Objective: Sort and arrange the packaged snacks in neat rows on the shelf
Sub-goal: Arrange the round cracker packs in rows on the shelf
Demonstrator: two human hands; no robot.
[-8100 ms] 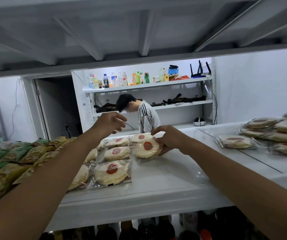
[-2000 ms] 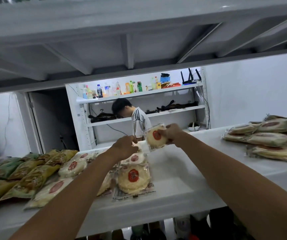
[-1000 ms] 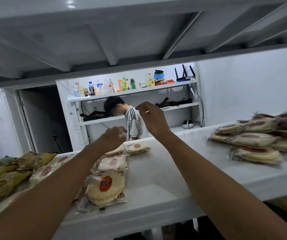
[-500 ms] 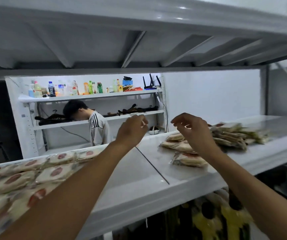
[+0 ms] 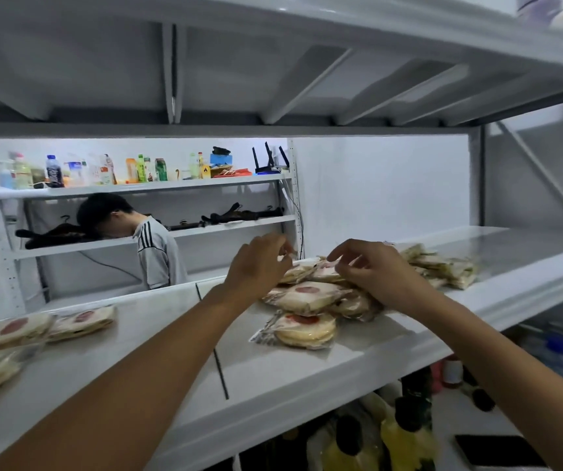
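The snack packets are round pale cakes, each sealed in clear film with a red round mark on top. A loose pile (image 5: 310,297) of them lies in the middle of the shelf (image 5: 171,351), overlapping at odd angles. One single packet (image 5: 302,329) lies just nearer than the pile, close to the front edge. A second heap (image 5: 443,266) lies farther right, touching the pile's far side. More flat packets (image 5: 79,319) lie side by side at the left.

The left grip (image 5: 259,263) hangs over the left far end of the pile, seen from the back, its fingers curled. I cannot tell whether it pinches anything. The right grip (image 5: 375,266) sits on top of the pile with its fingers bent down onto the upper wrappers. I cannot tell whether it pinches one.

The shelf is white metal, with a dark seam (image 5: 220,362) running near to far. The ribbed underside of an upper shelf (image 5: 273,62) hangs overhead. Bare shelf shows between the left packets and the pile, and at the far right. Beyond stand a white wall (image 5: 375,185), a rack of bottles (image 5: 137,185) and a person in a grey shirt (image 5: 157,253). Dark-capped bottles (image 5: 405,433) stand below the shelf.
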